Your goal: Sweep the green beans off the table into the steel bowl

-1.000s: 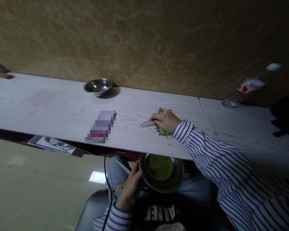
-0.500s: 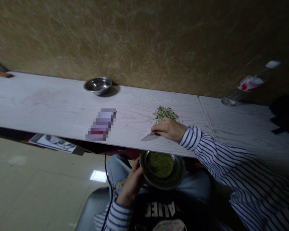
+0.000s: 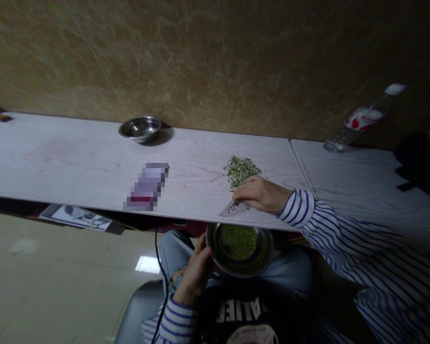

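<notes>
My right hand [image 3: 261, 195] rests low over the table, its fingers pinching a thin, flat, see-through piece [image 3: 228, 208] with a pointed corner. Several green beans lie by that piece. Just beyond my fingers spreads a loose pile of small green beans [image 3: 241, 168], which look like mung beans, with whitish bits among them. Below the table's front edge, over my lap, my left hand [image 3: 198, 267] grips the left side of a steel bowl [image 3: 265, 246]. More green beans [image 3: 239, 242] cover the bottom of this bowl.
A second steel bowl [image 3: 140, 130] stands near the wall. Left of the pile lies a blurred-out flat rectangle [image 3: 146, 186]. A plastic bottle [image 3: 363, 118] leans against the wall at right, beside a black object [image 3: 421, 165]. A cable [image 3: 160, 260] hangs from the table's front.
My right hand has drawn slightly towards the table's front edge with the flat piece, and more loose beans show beside it. My left hand still holds the bowl. The view has shifted slightly.
</notes>
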A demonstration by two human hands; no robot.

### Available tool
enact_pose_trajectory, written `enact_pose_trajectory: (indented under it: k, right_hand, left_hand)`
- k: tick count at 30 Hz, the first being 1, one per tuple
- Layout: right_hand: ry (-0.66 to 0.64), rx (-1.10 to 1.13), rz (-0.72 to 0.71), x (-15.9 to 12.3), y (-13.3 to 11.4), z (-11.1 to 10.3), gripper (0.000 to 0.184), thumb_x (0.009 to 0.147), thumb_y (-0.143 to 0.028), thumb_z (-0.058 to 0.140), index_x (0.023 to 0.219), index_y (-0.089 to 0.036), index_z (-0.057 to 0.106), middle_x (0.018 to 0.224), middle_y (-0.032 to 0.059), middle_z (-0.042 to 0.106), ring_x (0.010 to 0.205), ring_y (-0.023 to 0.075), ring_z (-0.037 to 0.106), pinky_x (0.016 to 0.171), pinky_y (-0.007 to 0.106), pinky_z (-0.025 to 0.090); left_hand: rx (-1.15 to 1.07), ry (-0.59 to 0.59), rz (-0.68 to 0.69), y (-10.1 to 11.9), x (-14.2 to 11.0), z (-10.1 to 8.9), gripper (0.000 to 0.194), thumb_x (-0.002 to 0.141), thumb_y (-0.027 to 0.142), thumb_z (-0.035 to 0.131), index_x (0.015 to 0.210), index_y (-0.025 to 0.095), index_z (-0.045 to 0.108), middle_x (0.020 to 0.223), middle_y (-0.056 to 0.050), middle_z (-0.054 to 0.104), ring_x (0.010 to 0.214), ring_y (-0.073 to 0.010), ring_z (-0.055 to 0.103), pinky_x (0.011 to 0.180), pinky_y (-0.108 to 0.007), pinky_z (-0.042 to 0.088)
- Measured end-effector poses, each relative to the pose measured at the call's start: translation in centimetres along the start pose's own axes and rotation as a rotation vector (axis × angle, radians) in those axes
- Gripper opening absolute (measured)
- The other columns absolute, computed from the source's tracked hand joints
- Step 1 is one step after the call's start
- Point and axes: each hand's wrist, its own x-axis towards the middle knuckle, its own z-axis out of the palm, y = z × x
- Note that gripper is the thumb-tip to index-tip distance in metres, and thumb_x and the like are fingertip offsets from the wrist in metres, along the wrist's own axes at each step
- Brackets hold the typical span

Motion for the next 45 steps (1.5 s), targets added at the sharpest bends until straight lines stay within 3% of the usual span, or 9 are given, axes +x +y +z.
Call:
enact_pose_trajectory:
  k: [7,10,14,19,26,32,39,42,45]
  right_hand:
    - [0.242,-0.107,0.254,4.0,1.7,-0.3,0.023,0.091,-0.014,0.051,0.106,-0.018,0.069,0.095,0.0055,0.076,0.083,0.0173,0.069,0.084,0.033,0.048]
    - [0.216,-0.176,0.332,6.5,2.5,-0.1,0.025,0.092,-0.015,0.052,0.108,-0.021,0.070,0.095,0.0041,0.076,0.082,0.0169,0.069,0.082,0.031,0.049]
    - [0.100,-0.263,0.342,8.3,2.8,0.5,0.025,0.094,-0.017,0.051,0.110,-0.022,0.070,0.085,0.0039,0.076,0.076,0.0160,0.068,0.079,0.030,0.048]
    - [0.042,-0.267,0.265,7.8,2.4,1.0,0.024,0.095,-0.019,0.050,0.110,-0.021,0.070,0.082,0.0046,0.075,0.070,0.0164,0.066,0.076,0.031,0.046]
    - [0.070,-0.166,0.169,4.9,1.5,1.6,0.022,0.093,-0.018,0.053,0.106,-0.019,0.071,0.082,0.0050,0.075,0.070,0.0161,0.064,0.076,0.031,0.044]
    - [0.084,-0.124,0.100,3.1,0.8,1.2,0.023,0.095,-0.020,0.051,0.107,-0.019,0.070,0.086,0.0046,0.076,0.074,0.0157,0.066,0.085,0.035,0.045]
    - [0.230,-0.149,0.325,6.4,2.6,0.4,0.025,0.093,-0.018,0.053,0.111,-0.021,0.070,0.097,0.0046,0.076,0.082,0.0168,0.068,0.082,0.031,0.049]
    - [0.189,-0.187,0.368,7.7,3.3,1.1,0.025,0.093,-0.018,0.053,0.111,-0.023,0.070,0.094,0.0037,0.076,0.079,0.0168,0.068,0.082,0.031,0.049]
    - [0.130,-0.223,0.311,7.8,3.2,1.7,0.026,0.093,-0.016,0.052,0.111,-0.021,0.070,0.087,0.0040,0.076,0.075,0.0167,0.068,0.082,0.031,0.048]
  left_hand:
    - [-0.050,0.032,0.010,0.2,-0.2,-0.1,0.054,0.062,0.017,0.067,0.116,0.022,0.060,0.078,0.002,0.060,0.066,-0.0140,0.051,0.062,-0.027,0.043]
    - [-0.054,0.052,0.008,0.3,-0.2,-0.4,0.058,0.061,0.018,0.068,0.118,0.023,0.060,0.078,0.002,0.060,0.069,-0.0158,0.053,0.065,-0.028,0.044]
    - [-0.051,0.061,0.000,0.5,-0.3,-0.6,0.061,0.060,0.018,0.066,0.121,0.025,0.058,0.094,-0.002,0.066,0.080,-0.0200,0.058,0.067,-0.029,0.045]
    - [-0.064,0.040,0.007,0.5,-0.2,-0.5,0.058,0.062,0.017,0.065,0.120,0.023,0.057,0.087,0.000,0.065,0.078,-0.0195,0.059,0.064,-0.028,0.044]
    - [-0.066,0.017,0.008,0.3,0.0,-0.4,0.056,0.060,0.017,0.065,0.116,0.023,0.059,0.078,0.002,0.061,0.066,-0.0144,0.052,0.060,-0.026,0.041]
    - [-0.036,0.021,-0.001,0.3,-0.1,-0.1,0.058,0.060,0.021,0.067,0.117,0.022,0.057,0.075,0.003,0.059,0.064,-0.0153,0.051,0.056,-0.027,0.041]
    - [-0.026,0.027,-0.004,0.9,-0.8,0.4,0.060,0.060,0.018,0.064,0.119,0.022,0.054,0.077,0.003,0.059,0.063,-0.0137,0.050,0.054,-0.025,0.040]
    - [-0.054,0.035,-0.001,0.9,-0.9,0.2,0.060,0.061,0.016,0.064,0.120,0.022,0.055,0.079,0.003,0.059,0.065,-0.0137,0.051,0.056,-0.025,0.040]
    - [-0.068,0.032,0.014,0.7,-0.8,-0.3,0.058,0.061,0.016,0.065,0.118,0.022,0.056,0.079,0.002,0.060,0.065,-0.0136,0.052,0.057,-0.025,0.042]
